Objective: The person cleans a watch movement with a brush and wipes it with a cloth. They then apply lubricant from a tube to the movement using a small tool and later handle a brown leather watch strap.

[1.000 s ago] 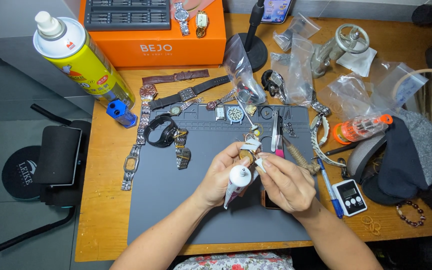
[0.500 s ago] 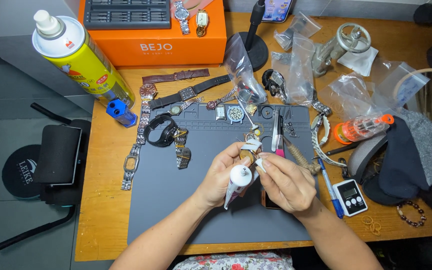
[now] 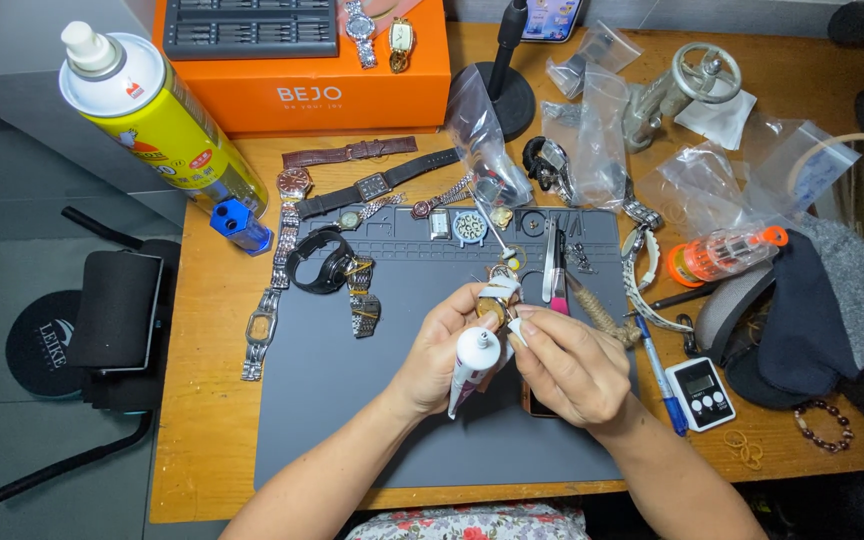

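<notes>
Centrally, two bare hands meet over grey mat (image 3: 352,400). Left hand (image 3: 442,355) fingers closed around small gold watch (image 3: 493,305) and one white tube (image 3: 472,368). Right hand (image 3: 567,365) fingertips pinch at watch; what they grip, cannot tell. One yellow spray can (image 3: 157,115) far left. One orange box (image 3: 302,85) far centre, two watches on top. Several clear plastic bags (image 3: 592,130) far right. One white timer (image 3: 700,390) right.

Small gold-toned watch piece (image 3: 493,306) mostly buried between pinching fingertips (image 3: 492,318), details too tiny; white squeeze tube (image 3: 470,366) half-hidden under fingers.
</notes>
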